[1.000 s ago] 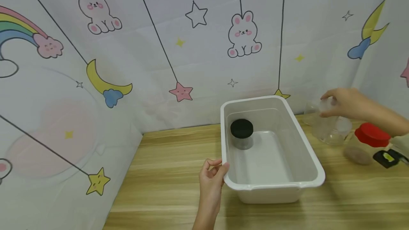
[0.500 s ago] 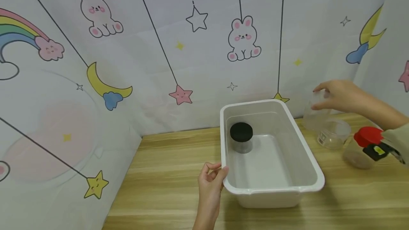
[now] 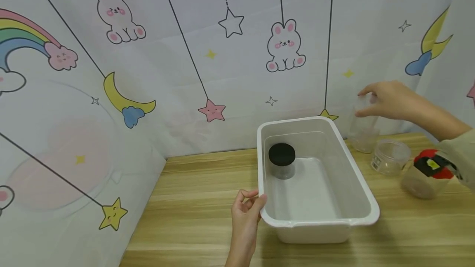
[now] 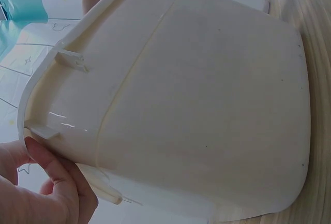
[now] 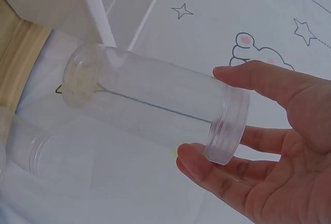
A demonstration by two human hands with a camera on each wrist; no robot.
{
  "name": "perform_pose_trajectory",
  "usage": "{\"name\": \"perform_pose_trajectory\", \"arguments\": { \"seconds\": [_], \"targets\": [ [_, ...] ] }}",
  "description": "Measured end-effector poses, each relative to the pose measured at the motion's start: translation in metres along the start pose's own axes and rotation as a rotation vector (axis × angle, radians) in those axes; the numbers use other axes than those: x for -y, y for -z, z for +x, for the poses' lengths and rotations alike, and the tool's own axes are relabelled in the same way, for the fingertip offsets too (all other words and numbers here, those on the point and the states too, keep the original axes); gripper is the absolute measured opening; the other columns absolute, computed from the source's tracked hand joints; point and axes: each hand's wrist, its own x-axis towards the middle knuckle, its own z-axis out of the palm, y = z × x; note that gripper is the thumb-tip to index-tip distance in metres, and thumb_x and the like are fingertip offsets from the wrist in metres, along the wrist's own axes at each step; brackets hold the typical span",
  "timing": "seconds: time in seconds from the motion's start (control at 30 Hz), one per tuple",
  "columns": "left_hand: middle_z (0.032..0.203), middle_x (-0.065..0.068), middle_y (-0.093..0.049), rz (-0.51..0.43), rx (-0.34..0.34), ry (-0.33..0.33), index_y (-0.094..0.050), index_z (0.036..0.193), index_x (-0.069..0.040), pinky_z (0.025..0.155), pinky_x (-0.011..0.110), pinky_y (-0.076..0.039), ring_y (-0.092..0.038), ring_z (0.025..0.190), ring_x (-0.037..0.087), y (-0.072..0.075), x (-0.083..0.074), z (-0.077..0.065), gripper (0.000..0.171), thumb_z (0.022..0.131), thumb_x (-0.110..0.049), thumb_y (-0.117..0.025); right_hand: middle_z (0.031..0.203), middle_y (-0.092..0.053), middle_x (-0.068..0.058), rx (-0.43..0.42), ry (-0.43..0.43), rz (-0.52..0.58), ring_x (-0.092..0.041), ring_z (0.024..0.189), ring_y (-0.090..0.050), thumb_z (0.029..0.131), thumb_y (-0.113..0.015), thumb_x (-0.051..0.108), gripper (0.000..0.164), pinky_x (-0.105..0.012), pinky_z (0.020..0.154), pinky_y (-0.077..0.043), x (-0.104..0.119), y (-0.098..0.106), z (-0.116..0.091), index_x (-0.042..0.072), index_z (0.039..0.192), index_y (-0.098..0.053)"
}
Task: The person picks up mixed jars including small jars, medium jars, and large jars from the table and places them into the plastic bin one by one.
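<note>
In the head view my left hand (image 3: 245,217) pinches the left rim of a deep white plastic tub (image 3: 313,232). The left wrist view shows its fingers (image 4: 57,175) curled under that rim. A clear jar with a black lid (image 3: 282,154) stands inside the tub, at its far left. Behind the tub's right side, my right hand (image 3: 393,101) grips a tall clear plastic jar (image 3: 363,131) by its top. Thumb and fingers close round the jar's clear lid (image 5: 230,123) in the right wrist view. Whether its base touches the table cannot be told.
A low clear jar (image 3: 390,158) stands right of the tub. Beside it is a clear jar with a red lid (image 3: 423,182), partly covered by the right sleeve (image 3: 458,158). The wooden table (image 3: 200,193) meets a printed cloth backdrop (image 3: 233,77) at the back.
My right hand has moved left and up with the tall jar, away from the low jar. My left hand keeps its hold on the rim. The tub stays in place.
</note>
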Motion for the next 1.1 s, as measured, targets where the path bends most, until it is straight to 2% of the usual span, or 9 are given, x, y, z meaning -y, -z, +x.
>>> {"name": "perform_pose_trajectory", "arguments": {
  "seconds": [0.53, 0.87, 1.1],
  "targets": [
    [0.088, 0.009, -0.067, 0.021, 0.001, 0.003, -0.054, 0.098, 0.002, 0.072, 0.028, -0.056, -0.065, 0.082, 0.016, 0.001, 0.001, 0.001, 0.019, 0.087, 0.001, -0.069, 0.118, -0.055, -0.041, -0.003, 0.009, 0.034, -0.053, 0.106, -0.055, 0.086, -0.076, 0.028, 0.061, -0.063, 0.078, -0.051, 0.022, 0.009, 0.019, -0.013, 0.126, -0.055],
    [0.092, 0.015, -0.067, 0.015, 0.007, -0.002, -0.054, 0.098, 0.003, 0.073, 0.028, -0.057, -0.065, 0.083, 0.016, 0.001, 0.001, 0.002, 0.019, 0.086, 0.002, -0.069, 0.122, -0.055, -0.039, 0.004, 0.027, 0.045, -0.051, 0.109, -0.055, 0.087, -0.075, 0.029, 0.061, -0.063, 0.083, -0.048, 0.036, 0.012, 0.030, -0.011, 0.129, -0.055],
    [0.090, 0.011, -0.068, 0.013, 0.015, -0.012, -0.054, 0.098, 0.001, 0.073, 0.029, -0.057, -0.066, 0.084, 0.016, 0.002, 0.002, 0.002, 0.017, 0.087, 0.001, -0.068, 0.121, -0.056, -0.037, 0.021, 0.042, 0.080, -0.050, 0.110, -0.055, 0.087, -0.075, 0.030, 0.062, -0.063, 0.084, -0.048, 0.043, 0.009, 0.035, -0.009, 0.130, -0.055]
  ]
}}
